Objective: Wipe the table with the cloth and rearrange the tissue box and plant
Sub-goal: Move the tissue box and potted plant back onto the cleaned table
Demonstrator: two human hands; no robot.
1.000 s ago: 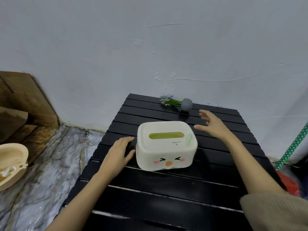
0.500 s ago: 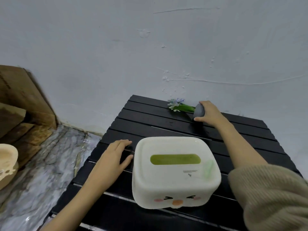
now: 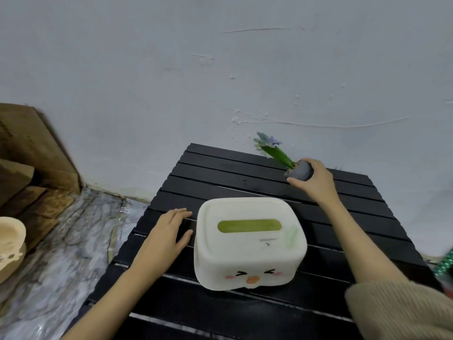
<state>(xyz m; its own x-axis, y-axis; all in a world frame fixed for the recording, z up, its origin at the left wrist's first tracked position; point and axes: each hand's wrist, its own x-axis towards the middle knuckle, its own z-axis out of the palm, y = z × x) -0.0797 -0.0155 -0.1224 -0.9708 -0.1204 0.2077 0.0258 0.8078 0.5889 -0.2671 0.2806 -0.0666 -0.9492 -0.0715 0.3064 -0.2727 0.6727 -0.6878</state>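
Observation:
A white tissue box [image 3: 247,244] with a green slot and a cartoon face sits in the middle of the black slatted table [image 3: 220,175]. My left hand [image 3: 169,236] lies flat on the table, fingers apart, just left of the box. At the far right of the table my right hand [image 3: 316,180] grips the small grey pot of the plant [image 3: 274,153], which tilts up to the left with green leaves and pale blue flowers. No cloth is in view.
A white wall stands right behind the table. Brown cardboard boxes [image 3: 29,153] and a beige bowl [image 3: 9,244] sit on the marbled floor at left. A green dotted object [image 3: 446,268] shows at the right edge.
My right hand reached the plant lying on the back slats, closed on its pot and lifted it to a tilt. The left hand stayed beside the box. The camera moved closer.

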